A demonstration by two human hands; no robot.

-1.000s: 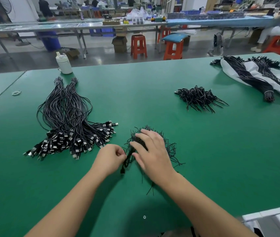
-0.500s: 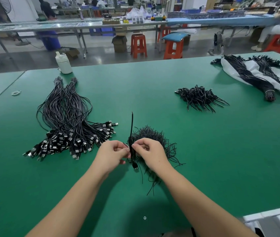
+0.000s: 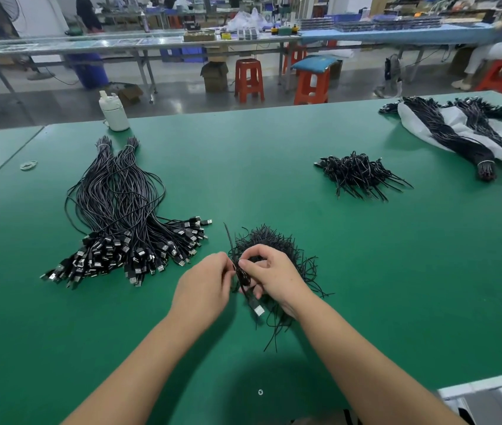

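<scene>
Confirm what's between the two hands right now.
In the head view, a coiled black cable sits between the left hand and right hand, pinched by both; its USB plug hangs below and a thin black tie sticks up.

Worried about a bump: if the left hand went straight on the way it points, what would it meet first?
Probably the cable that both hands pinch, then at once the right hand; the left hand points up-right at it. Depth is unclear.
</scene>
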